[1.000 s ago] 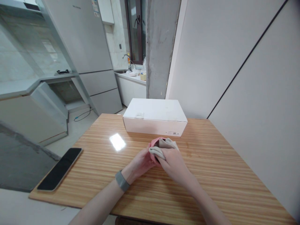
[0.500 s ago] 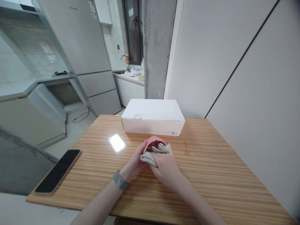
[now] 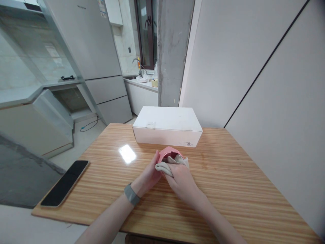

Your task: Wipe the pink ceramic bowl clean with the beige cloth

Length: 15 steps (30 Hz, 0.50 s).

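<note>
A pink hollow container (image 3: 168, 150), its opening turned toward me, is tilted above the table just in front of the white box. My left hand (image 3: 150, 173) is wrapped around its left side. Bunched inside the opening and spilling over its rim is a grey-beige cloth (image 3: 164, 168). My right hand (image 3: 180, 179) is closed on this cloth, with its fingertips hidden in the folds and inside the container. The container's lower part is covered by my hands and the cloth.
A white cardboard box (image 3: 167, 135) stands on the wooden table (image 3: 228, 189) beyond my hands. Near the left edge lies a large black phone or tablet (image 3: 65, 183). A white wall (image 3: 254, 61) rises on the right. Behind are a fridge (image 3: 83, 44) and a sink counter (image 3: 142, 91).
My right hand and the cloth have shifted slightly within the container's opening. Both hands keep their hold, and the whole view has moved a little.
</note>
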Motion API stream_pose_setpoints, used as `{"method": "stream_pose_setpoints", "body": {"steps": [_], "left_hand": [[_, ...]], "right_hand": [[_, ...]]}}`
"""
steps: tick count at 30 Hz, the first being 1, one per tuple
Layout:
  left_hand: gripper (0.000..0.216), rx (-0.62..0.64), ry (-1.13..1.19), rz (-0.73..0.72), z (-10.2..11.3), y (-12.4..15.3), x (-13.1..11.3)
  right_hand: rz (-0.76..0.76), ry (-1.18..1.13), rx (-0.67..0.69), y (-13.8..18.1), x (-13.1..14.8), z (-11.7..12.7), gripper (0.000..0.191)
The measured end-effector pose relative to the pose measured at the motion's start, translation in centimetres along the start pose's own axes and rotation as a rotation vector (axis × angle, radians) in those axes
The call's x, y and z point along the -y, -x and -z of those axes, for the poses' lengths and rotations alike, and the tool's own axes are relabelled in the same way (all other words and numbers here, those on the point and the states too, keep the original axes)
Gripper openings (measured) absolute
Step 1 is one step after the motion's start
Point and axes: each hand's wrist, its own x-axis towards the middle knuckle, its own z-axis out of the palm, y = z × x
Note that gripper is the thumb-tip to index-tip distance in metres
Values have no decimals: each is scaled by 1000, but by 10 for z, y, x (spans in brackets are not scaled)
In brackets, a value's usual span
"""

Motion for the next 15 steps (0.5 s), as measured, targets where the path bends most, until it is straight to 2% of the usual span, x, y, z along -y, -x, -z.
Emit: {"method": "stream_pose_setpoints", "body": {"steps": [6,10,15], "left_hand": [[66,8,-143,50,3,2,-3],[57,-51,-158,-65,4,1,-2],[55,-165,-195,-108,4,0,-2]], "right_hand": [[-28,-22,0,1,-5,1,27],[-26,31,-9,1,-5,-3,22],[-30,61,-31,4,-4,-7,22]]}}
